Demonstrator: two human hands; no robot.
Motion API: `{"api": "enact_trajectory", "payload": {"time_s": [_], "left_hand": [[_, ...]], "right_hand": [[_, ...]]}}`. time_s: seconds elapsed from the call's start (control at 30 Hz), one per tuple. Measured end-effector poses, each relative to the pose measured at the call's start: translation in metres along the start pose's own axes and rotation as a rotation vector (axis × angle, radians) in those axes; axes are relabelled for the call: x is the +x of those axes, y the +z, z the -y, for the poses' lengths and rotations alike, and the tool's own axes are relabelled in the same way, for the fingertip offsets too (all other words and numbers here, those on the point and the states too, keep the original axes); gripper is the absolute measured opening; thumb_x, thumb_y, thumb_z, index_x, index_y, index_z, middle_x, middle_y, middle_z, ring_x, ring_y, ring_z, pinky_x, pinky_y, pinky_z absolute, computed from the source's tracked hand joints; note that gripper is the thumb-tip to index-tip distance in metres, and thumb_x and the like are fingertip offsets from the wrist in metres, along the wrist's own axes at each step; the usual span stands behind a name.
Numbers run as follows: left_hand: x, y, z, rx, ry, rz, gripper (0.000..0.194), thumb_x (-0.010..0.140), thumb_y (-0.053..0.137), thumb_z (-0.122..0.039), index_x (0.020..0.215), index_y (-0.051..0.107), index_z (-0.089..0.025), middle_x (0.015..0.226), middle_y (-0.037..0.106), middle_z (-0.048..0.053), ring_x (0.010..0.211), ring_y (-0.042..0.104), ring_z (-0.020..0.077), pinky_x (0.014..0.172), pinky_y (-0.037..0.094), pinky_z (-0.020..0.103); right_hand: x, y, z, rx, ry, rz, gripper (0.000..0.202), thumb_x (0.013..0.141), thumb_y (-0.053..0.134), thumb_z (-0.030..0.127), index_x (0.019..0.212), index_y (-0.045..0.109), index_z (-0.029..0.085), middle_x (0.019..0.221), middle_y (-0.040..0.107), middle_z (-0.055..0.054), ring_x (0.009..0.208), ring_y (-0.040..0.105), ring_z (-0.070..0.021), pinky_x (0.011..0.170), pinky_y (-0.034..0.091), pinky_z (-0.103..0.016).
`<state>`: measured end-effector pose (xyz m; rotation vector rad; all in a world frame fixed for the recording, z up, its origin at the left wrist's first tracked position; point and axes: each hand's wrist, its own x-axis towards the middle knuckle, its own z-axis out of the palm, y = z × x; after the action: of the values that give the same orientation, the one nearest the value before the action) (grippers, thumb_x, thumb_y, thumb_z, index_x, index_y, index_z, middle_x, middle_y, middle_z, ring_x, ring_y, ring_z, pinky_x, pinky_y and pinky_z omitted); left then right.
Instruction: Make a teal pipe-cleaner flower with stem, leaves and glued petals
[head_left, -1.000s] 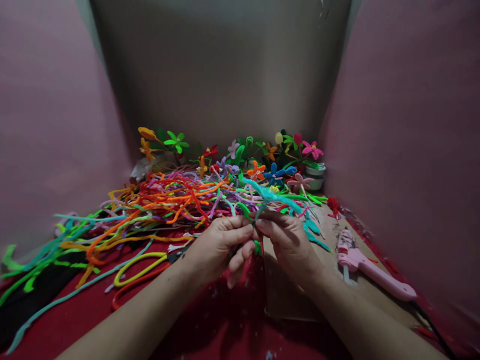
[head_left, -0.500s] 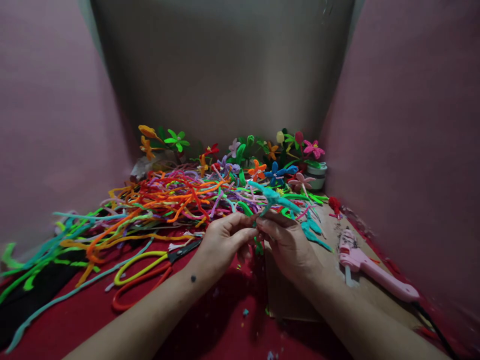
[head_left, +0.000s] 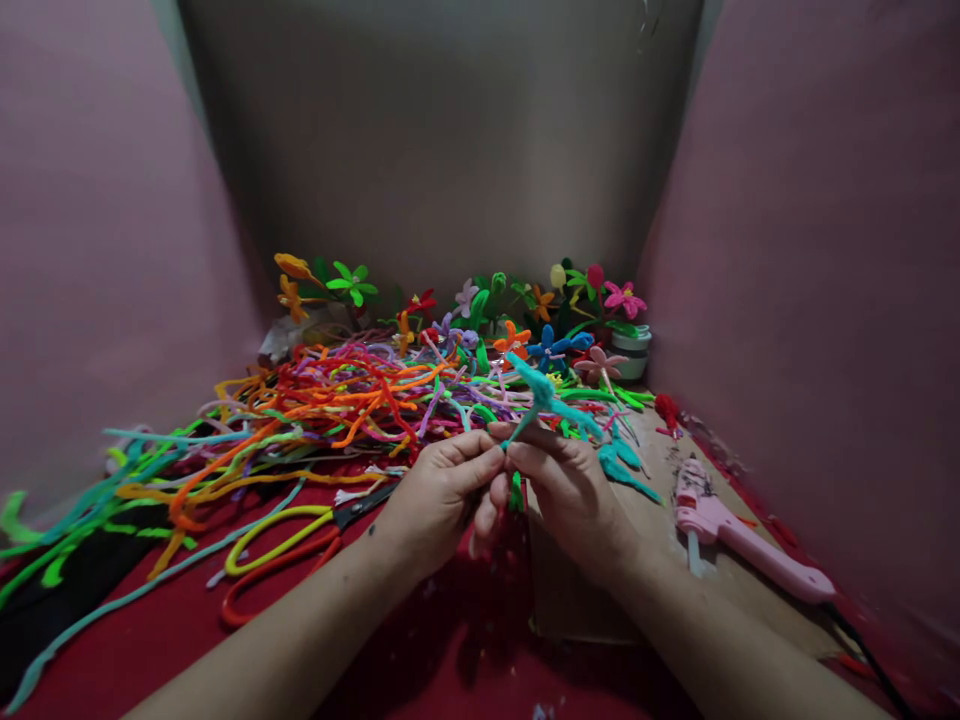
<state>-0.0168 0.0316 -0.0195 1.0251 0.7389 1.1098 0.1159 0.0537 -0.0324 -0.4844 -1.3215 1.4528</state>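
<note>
My left hand (head_left: 439,495) and my right hand (head_left: 566,485) meet fingertip to fingertip over the red cloth, both pinching the stem of a teal pipe-cleaner flower (head_left: 544,395). Its petals stick up and to the right above my fingers. A short green piece (head_left: 516,493) hangs below between my hands. Just right of my right hand lie loose teal petal pieces (head_left: 621,462) on a cardboard sheet (head_left: 577,600).
A big tangle of coloured pipe cleaners (head_left: 322,400) spreads over the left and middle. Finished pipe-cleaner flowers (head_left: 525,315) stand along the back wall by a small white pot (head_left: 631,352). A pink glue gun (head_left: 739,540) lies at the right. Scissors with yellow and orange handles (head_left: 292,545) lie left of my hands.
The teal flower's petals have turned and risen slightly between my fingers. My hands stay together in about the same place; my left fingers have curled tighter.
</note>
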Motion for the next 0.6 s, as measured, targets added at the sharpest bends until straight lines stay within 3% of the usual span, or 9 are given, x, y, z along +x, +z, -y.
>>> {"api": "enact_trajectory", "payload": {"time_s": [0.3, 0.5, 0.6], "left_hand": [[-0.0003, 0.0011, -0.0059, -0.129, -0.07, 0.055, 0.015, 0.083, 0.053, -0.022, 0.096, 0.058, -0.018, 0.052, 0.052, -0.005, 0.028, 0.036, 0.0033, 0.023, 0.038, 0.014], [0.001, -0.0005, -0.0064, -0.156, -0.095, 0.095, 0.019, 0.084, 0.051, -0.02, 0.102, 0.057, -0.018, 0.05, 0.052, -0.005, 0.028, 0.033, 0.0027, 0.023, 0.037, 0.014], [0.0023, -0.0046, -0.0055, -0.094, -0.093, 0.116, 0.015, 0.083, 0.052, -0.023, 0.093, 0.059, -0.015, 0.052, 0.054, -0.003, 0.029, 0.039, 0.0043, 0.025, 0.041, 0.017]], "right_hand": [[0.0029, 0.0015, 0.0014, 0.017, 0.013, -0.044, 0.019, 0.076, 0.058, 0.028, 0.088, 0.07, 0.02, 0.068, 0.067, -0.001, 0.073, 0.06, -0.017, 0.076, 0.044, -0.034], [0.0031, 0.0021, -0.001, 0.072, -0.004, -0.059, 0.012, 0.076, 0.059, 0.023, 0.079, 0.07, 0.021, 0.066, 0.064, 0.001, 0.072, 0.058, -0.0156, 0.076, 0.043, -0.031], [0.0018, 0.0031, -0.0002, 0.129, 0.04, -0.02, 0.014, 0.078, 0.055, 0.023, 0.076, 0.069, 0.02, 0.059, 0.061, 0.002, 0.064, 0.058, -0.0149, 0.071, 0.044, -0.03]]}}
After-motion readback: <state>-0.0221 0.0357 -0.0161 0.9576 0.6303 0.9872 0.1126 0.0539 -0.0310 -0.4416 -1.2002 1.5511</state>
